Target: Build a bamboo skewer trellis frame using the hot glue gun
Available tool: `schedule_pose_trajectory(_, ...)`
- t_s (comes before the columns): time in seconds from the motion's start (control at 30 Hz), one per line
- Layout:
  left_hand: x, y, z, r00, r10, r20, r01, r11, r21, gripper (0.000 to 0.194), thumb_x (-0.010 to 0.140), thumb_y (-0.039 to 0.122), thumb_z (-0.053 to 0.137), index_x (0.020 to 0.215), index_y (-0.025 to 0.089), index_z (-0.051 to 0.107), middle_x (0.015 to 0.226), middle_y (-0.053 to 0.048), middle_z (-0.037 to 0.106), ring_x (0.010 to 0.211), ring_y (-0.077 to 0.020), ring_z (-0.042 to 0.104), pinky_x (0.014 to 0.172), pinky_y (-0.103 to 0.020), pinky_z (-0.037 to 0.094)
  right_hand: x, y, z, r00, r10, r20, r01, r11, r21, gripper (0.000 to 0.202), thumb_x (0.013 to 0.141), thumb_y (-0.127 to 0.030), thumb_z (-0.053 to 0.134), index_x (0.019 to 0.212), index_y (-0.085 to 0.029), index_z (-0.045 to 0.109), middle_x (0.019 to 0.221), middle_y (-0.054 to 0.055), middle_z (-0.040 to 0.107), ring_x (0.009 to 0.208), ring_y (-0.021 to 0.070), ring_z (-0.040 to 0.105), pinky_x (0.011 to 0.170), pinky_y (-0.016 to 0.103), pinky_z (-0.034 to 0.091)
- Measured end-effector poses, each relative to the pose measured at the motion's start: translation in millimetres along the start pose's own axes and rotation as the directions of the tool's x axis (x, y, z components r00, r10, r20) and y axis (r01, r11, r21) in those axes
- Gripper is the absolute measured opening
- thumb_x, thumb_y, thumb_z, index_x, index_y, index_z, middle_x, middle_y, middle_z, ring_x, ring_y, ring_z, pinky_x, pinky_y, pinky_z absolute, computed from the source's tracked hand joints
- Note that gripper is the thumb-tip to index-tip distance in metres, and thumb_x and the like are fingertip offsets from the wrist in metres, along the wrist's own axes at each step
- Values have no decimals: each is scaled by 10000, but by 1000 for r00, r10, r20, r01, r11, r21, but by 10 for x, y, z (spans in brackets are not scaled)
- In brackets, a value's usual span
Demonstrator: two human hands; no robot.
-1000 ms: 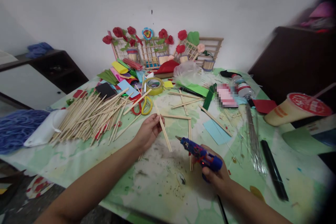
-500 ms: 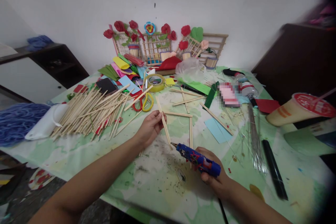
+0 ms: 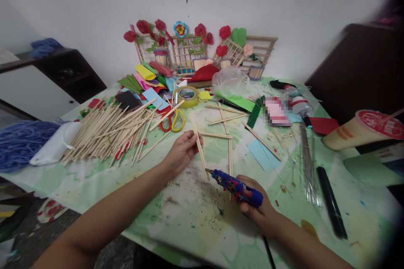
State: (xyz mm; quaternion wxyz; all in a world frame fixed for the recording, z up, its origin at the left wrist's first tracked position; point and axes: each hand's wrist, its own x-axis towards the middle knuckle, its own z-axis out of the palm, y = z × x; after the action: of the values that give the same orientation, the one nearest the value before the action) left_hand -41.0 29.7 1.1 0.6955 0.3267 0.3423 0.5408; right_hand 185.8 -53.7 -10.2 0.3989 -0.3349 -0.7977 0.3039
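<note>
Between the thumb and fingers of my left hand (image 3: 184,151) is a pair of thin wooden sticks (image 3: 202,157), held slanting over the table. My right hand (image 3: 257,206) is wrapped round a blue hot glue gun (image 3: 238,187). The gun's nozzle is at the lower end of the sticks; whether it touches them I cannot tell. Just beyond lie a horizontal stick piece (image 3: 216,135) and an upright pair of sticks (image 3: 230,155), meeting at a corner. The lower part of that upright pair is partly hidden behind the gun.
A big pile of sticks (image 3: 104,132) lies at left, near scissors (image 3: 172,119) and a tape roll (image 3: 187,96). Wires (image 3: 307,168), a black rod (image 3: 331,201) and a drink cup (image 3: 362,130) are at right. Paper flowers on stick lattices (image 3: 189,48) stand along the wall.
The view has shifted slightly. The glue gun's nozzle has moved slightly relative to the sticks' lower end. Both hands keep their holds.
</note>
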Motion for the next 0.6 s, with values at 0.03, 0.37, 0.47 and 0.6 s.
schedule_pose_trajectory(0.03, -1, 2, 1, 1000, 3, 1, -3, 1000, 1, 163, 763, 247, 689, 818, 130, 589, 755, -10, 574, 673, -74, 545, 630, -158, 464, -2, 3, 1, 1000, 2, -5, -2, 1000, 11, 498, 875, -641, 327, 724, -222, 550, 603, 22, 492, 572, 184, 491, 533, 304, 396)
schedule_pose_trajectory(0.37, 15, 16, -16, 1000, 27, -8, -27, 999, -23, 139, 768, 224, 677, 824, 130, 591, 771, -9, 572, 683, -69, 549, 637, -154, 469, 6, -11, 2, 999, -23, -28, 24, 1000, 20, 453, 888, -597, 361, 733, -222, 561, 594, 10, 479, 554, 175, 464, 532, 295, 375)
schedule_pose_trajectory(0.47, 17, 32, -15, 1000, 30, -10, -30, 999, -31, 132, 769, 217, 673, 832, 135, 591, 774, -8, 575, 686, -72, 553, 649, -159, 474, 4, -27, -3, 999, -14, -29, 15, 1000, 15, 453, 887, -600, 362, 731, -225, 562, 592, 8, 476, 549, 173, 466, 527, 293, 380)
schedule_pose_trajectory(0.6, 18, 48, -17, 999, 39, -7, -39, 999, -36, 122, 776, 215, 666, 832, 142, 587, 748, 1, 567, 674, -72, 549, 657, -164, 477, 19, -40, -8, 999, -42, -26, 42, 999, -7, 457, 893, -596, 349, 724, -226, 556, 584, 3, 472, 535, 166, 469, 512, 288, 384)
